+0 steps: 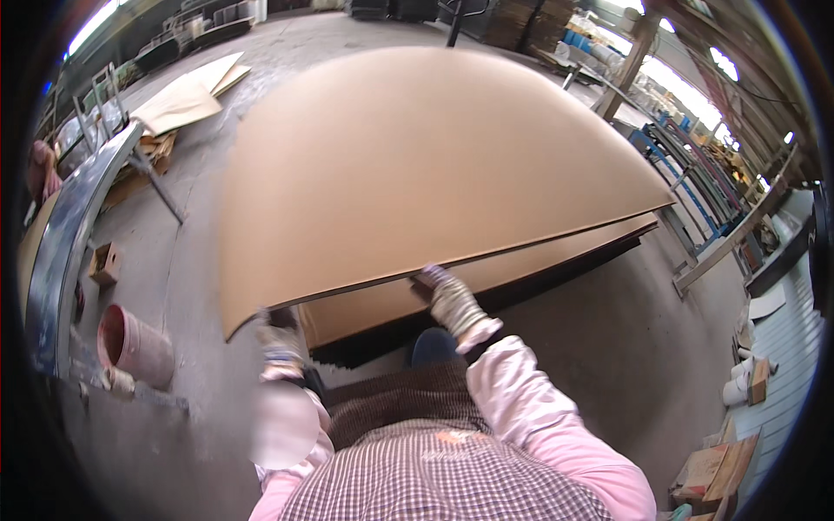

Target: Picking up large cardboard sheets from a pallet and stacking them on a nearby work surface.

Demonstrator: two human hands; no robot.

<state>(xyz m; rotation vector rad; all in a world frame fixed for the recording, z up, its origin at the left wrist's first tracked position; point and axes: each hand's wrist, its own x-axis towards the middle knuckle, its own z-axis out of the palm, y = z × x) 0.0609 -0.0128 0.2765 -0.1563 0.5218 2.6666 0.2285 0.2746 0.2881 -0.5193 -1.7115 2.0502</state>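
A large tan board sheet (pixel 434 165), thin and slightly bowed, is lifted at its near edge above a stack of similar sheets (pixel 365 314) with dark sides. My left hand (pixel 280 337), in a striped work glove, grips the lifted sheet by its near left corner, its fingers partly hidden and blurred. Nearer the middle of the same edge, my right hand (pixel 453 300) is closed on the sheet from below, also gloved; its fingertips are tucked under the board. Between the two hands a gap shows the top of the stack.
At the left stand a metal-edged table (pixel 65 252), a pinkish bucket (pixel 137 347) and a small cardboard box (pixel 105 264). Loose tan sheets (pixel 187 97) lie behind them. Metal racks (pixel 695 178) stand on the right, with wood pieces (pixel 719 469) on the floor at lower right.
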